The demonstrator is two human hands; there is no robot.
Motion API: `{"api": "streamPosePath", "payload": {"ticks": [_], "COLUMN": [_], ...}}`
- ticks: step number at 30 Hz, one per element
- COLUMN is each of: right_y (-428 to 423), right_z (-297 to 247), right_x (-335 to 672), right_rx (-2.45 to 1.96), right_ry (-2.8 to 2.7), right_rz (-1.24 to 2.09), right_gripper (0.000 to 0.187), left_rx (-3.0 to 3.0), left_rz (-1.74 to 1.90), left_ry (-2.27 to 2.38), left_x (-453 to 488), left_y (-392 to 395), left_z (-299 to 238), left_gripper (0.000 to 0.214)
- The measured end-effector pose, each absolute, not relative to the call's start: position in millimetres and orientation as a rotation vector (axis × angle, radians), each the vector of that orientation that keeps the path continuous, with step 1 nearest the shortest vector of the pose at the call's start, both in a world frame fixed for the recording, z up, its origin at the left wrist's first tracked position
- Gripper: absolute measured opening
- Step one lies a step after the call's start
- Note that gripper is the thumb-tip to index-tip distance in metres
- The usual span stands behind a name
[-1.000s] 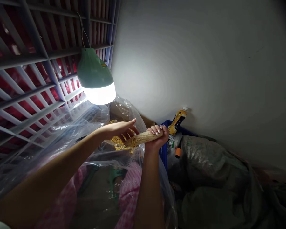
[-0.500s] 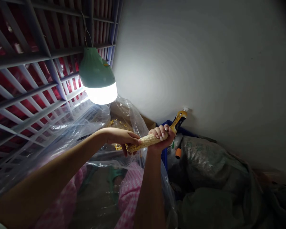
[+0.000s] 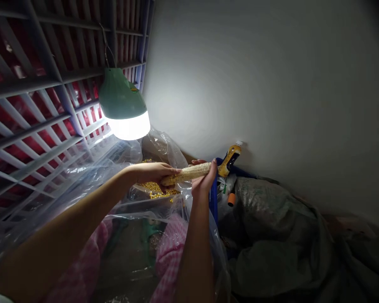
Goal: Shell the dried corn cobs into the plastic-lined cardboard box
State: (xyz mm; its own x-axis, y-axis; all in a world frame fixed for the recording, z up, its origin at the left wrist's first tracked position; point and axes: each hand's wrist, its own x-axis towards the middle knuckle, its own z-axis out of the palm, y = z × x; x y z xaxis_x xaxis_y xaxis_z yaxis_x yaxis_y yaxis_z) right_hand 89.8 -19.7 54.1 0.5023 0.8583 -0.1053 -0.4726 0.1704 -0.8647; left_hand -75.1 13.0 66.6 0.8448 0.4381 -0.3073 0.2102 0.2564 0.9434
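A pale corn cob (image 3: 192, 171), mostly bare of kernels, lies nearly level between my two hands. My left hand (image 3: 154, 173) is closed on its left end, where some yellow still shows. The right end rests in my right hand (image 3: 204, 181), the thumb along the near side and fingertips showing behind it. Below the left hand, loose yellow corn kernels (image 3: 156, 187) lie in a clear plastic bag (image 3: 173, 151) that spreads over my lap.
A lit green lamp (image 3: 123, 97) hangs from a slatted plastic crate (image 3: 60, 80) on the left. Behind the right hand, a yellow-labelled bottle (image 3: 230, 160) stands by a blue bin edge (image 3: 213, 200). Dark sacks (image 3: 271, 210) fill the right, below a pale wall (image 3: 255, 75).
My right hand has loosened from a full wrap to a more open hold. The cob is a little higher in view and more level, and more kernels show beneath.
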Motion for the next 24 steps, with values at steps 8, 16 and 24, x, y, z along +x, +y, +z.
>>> {"api": "streamPosePath", "payload": {"ticks": [8,16,24], "right_y": [-51,-165,-317], "right_z": [56,67,83], "right_x": [112,160,192], "right_rx": [-1.191,-0.927,-1.025], "right_ry": [-0.336,-0.348,-0.11], "right_rz": [1.094,0.902,0.628], "right_gripper": [0.033,0.041,0.039], "left_rx": [2.159,1.964,2.356], "left_rz": [0.618,0.618,0.646], "left_ry": [0.847,0.958,0.866], "left_x": [-57,-24,30], "left_y": [23,14,15], "left_z": [65,74,22], "left_gripper": [0.047,0.058,0.051]}}
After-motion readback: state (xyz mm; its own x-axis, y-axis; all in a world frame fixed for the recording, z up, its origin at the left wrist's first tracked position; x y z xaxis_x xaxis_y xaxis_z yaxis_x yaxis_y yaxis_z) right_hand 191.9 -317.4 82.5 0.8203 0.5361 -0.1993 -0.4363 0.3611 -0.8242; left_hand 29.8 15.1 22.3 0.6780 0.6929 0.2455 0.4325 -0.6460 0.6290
